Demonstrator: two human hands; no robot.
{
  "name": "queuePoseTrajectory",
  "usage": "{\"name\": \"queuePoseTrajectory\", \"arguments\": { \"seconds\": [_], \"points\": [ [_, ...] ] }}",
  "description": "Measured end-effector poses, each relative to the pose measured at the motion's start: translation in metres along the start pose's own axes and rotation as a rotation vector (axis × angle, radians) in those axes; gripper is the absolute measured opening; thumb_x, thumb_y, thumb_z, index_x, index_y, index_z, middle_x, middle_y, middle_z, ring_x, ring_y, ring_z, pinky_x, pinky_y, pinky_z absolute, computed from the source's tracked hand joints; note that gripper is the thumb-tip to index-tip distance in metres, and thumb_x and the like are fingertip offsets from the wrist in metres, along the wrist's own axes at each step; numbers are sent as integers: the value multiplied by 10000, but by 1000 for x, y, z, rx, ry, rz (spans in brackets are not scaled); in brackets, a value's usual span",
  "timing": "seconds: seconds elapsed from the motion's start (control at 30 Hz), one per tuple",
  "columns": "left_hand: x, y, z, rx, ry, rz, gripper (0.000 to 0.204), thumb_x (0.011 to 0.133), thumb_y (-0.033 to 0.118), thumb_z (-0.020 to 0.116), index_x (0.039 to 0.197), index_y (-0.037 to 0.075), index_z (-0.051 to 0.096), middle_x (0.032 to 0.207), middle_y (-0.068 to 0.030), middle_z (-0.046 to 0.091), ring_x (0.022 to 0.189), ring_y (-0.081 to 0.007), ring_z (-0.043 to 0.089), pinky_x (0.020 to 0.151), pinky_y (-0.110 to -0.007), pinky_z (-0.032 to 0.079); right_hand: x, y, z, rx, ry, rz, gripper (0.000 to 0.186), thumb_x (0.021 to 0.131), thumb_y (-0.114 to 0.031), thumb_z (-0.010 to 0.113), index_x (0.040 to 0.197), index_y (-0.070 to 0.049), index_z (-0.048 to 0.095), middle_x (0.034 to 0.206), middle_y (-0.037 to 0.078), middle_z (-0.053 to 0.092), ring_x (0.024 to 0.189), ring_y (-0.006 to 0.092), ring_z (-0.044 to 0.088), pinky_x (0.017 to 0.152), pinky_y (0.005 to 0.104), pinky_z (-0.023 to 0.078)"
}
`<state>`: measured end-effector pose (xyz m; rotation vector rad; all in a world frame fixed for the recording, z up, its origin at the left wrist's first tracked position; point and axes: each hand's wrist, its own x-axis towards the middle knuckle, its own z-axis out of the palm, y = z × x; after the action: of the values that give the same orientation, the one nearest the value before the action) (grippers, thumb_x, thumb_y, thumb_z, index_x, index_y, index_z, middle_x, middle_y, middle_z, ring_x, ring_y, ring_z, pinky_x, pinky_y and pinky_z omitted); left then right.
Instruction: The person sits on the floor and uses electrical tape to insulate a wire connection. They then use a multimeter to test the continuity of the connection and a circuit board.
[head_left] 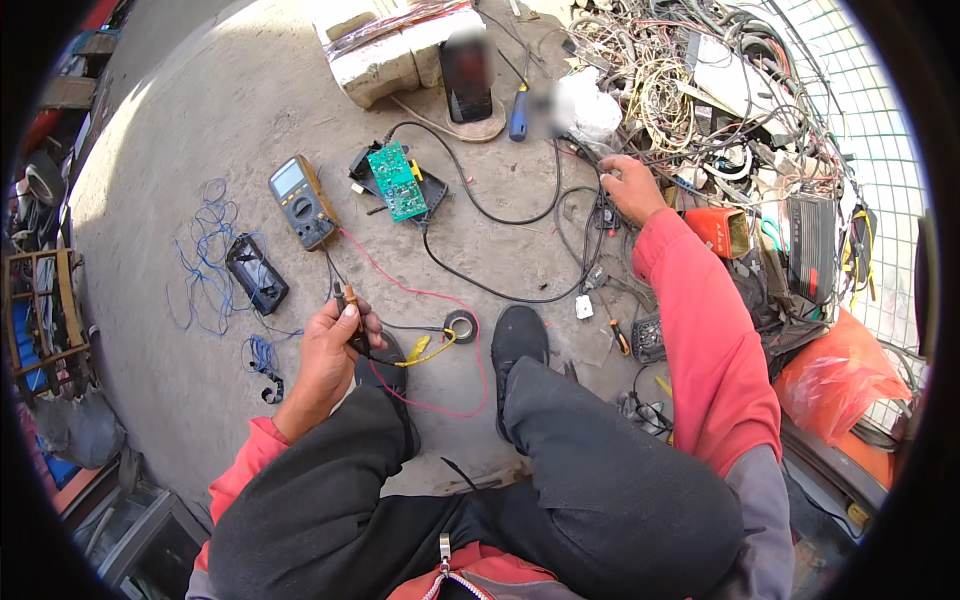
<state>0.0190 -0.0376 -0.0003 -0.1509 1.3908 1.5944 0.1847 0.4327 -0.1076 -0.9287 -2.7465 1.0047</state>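
Note:
My left hand [335,345] is closed round the test probes [345,305] of a multimeter, above my left shoe. The yellow-and-grey multimeter [303,202] lies face up just ahead of it. A red lead [430,293] loops from the meter over the floor between my shoes. My right hand [630,188] pinches a black cable [592,160] at the edge of the wire heap; its fingertips are partly hidden. Between the hands, a green circuit board [398,182] sits on an opened black case [432,188], with black cords running from both ends.
A large heap of wires [670,105] fills the far right beside a wire mesh. A blue screwdriver [518,113] and an upright phone [467,80] stand or lie ahead. Left are an empty black casing [257,273] and tangled blue wire [208,240]. A tape roll [460,326] lies between my feet.

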Motion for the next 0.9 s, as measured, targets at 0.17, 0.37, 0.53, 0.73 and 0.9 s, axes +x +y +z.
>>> {"name": "queuePoseTrajectory", "arguments": {
  "seconds": [0.17, 0.37, 0.53, 0.73, 0.9],
  "points": [
    [-11, 6, -2, 23, 12, 27, 159, 1018, 179, 496, 1043, 31, 546, 864, -86, 616, 734, -176, 606, 725, -362, 541, 31, -13, 35, -284, -61, -27, 307, 819, -146, 608, 1074, 7, 684, 1215, 201, 595, 1133, 371, 572, 981, 427, 459],
    [-25, 5, -8, 9, 14, 35, 148, 1015, 166, 500, 1044, 27, 544, 882, -97, 627, 752, -177, 626, 732, -358, 547, 33, -8, 53, -352, -8, 10, 306, 821, -137, 620, 1079, 19, 670, 1319, 199, 534, 1190, 375, 551, 1011, 428, 450],
    [-35, 2, -18, -22, 21, 62, 177, 1021, 177, 499, 1059, 14, 553, 873, -86, 631, 736, -160, 617, 722, -341, 550, 8, -40, 30, -326, 151, 98, 262, 782, -173, 687, 977, 2, 699, 1096, 206, 657, 1007, 352, 638, 891, 426, 493],
    [-35, -2, -16, -57, -73, 37, 163, 1019, 176, 501, 1045, 20, 543, 886, -92, 630, 743, -177, 623, 729, -344, 542, -29, -79, -18, -67, 229, 182, 238, 784, -209, 736, 861, 1, 654, 714, 136, 674, 696, 292, 666, 680, 384, 508],
    [-29, -5, -14, -50, -141, 38, 175, 1019, 192, 509, 1034, 22, 549, 887, -85, 631, 748, -175, 619, 729, -332, 536, -80, -156, -33, 99, 130, 34, 258, 820, -145, 718, 998, 20, 630, 633, 67, 608, 577, 128, 561, 542, 308, 429]
  ]
}}
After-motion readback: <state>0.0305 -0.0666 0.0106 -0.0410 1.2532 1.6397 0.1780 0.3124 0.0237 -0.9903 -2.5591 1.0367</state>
